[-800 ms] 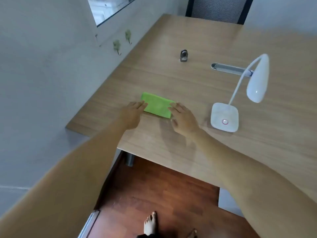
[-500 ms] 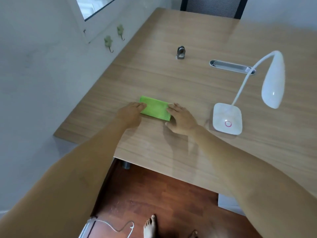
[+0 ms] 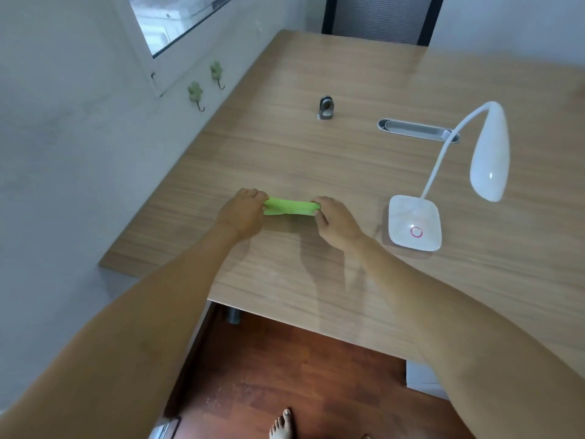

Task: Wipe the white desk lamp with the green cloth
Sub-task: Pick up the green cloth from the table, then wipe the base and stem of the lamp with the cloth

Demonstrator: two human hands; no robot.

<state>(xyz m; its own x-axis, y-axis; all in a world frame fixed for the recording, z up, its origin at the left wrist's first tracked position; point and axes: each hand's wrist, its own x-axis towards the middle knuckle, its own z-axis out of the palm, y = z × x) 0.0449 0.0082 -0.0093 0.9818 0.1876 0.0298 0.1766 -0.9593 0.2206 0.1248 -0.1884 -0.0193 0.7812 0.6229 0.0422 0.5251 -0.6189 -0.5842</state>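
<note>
Hands grip the green cloth (image 3: 289, 207) by its two ends on the wooden desk (image 3: 316, 160), left hand (image 3: 243, 212) and right hand (image 3: 337, 221) each pinching one. The white desk lamp (image 3: 414, 221) stands untouched just right of them.

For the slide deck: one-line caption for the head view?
Both hands, left and right, pinch the ends of the green cloth on the desk, lamp untouched.

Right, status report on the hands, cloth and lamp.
Left hand and right hand each pinch an end of the green cloth. White desk lamp untouched, right of the hands. Nothing between.
</note>
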